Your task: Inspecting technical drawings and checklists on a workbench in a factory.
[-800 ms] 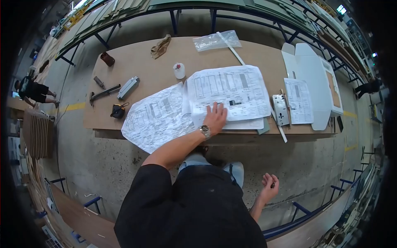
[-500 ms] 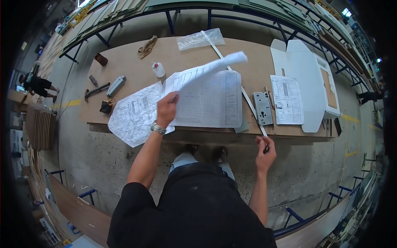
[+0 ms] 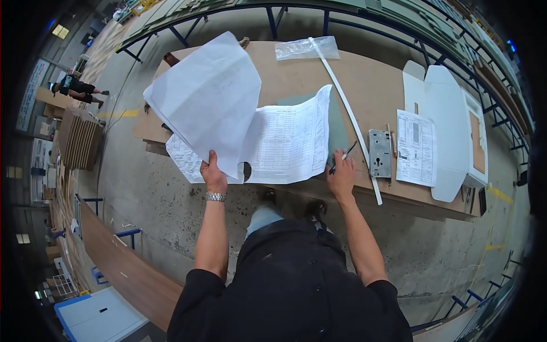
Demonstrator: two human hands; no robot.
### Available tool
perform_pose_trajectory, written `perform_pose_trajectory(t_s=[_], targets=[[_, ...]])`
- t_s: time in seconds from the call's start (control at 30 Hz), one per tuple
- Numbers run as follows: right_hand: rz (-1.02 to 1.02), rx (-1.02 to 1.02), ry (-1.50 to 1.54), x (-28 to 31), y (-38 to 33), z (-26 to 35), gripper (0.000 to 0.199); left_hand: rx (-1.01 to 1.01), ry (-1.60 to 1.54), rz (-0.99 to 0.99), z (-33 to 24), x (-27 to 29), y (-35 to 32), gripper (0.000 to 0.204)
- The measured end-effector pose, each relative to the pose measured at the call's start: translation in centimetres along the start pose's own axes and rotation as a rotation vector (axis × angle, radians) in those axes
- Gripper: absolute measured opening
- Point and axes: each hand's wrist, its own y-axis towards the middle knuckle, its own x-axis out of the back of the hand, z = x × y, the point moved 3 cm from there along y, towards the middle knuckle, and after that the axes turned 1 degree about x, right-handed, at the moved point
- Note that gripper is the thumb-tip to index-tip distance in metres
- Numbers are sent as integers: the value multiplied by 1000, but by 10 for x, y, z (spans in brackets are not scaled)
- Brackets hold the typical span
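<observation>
My left hand [image 3: 213,174], with a metal watch on the wrist, grips the lower edge of a raised paper sheet [image 3: 205,97]. The sheet is turned over to the left, its blank back showing. Beneath and beside it lies a printed table sheet [image 3: 288,142], its right edge curling up. My right hand [image 3: 342,178] is closed around a dark pen [image 3: 351,149] at that sheet's lower right corner, over the table's front edge. Right of the hand are a long white strip [image 3: 347,108] and a metal mortise lock case [image 3: 380,153].
On the wooden tabletop [image 3: 373,82] are a clear plastic bag [image 3: 296,49], a printed form [image 3: 416,145] and an opened white carton [image 3: 447,114]. Blue-legged racks [image 3: 327,23] stand beyond. A person [image 3: 80,88] is at the far left, near stacked boards [image 3: 80,142].
My left hand has swung the sheet over to the left, hiding the hammer and other tools. My right hand has come from beyond the table's front edge to the papers, holding the pen.
</observation>
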Motion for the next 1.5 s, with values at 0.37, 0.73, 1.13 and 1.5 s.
perform_pose_trajectory(t_s=[0.37, 0.73, 1.13, 1.5], targets=[[-27, -274, -324, -10, 21, -1, 48, 79, -141, -76, 24, 46, 30, 29], [-268, 174, -152, 61, 67, 225, 44, 240, 150, -64, 25, 80, 50, 21], [-68, -276, -96, 10, 58, 51, 40, 440, 525, -98, -2, 96, 45, 41], [-173, -312, 49, 20, 45, 5, 36, 736, 363, 78, 24, 95, -2, 36]])
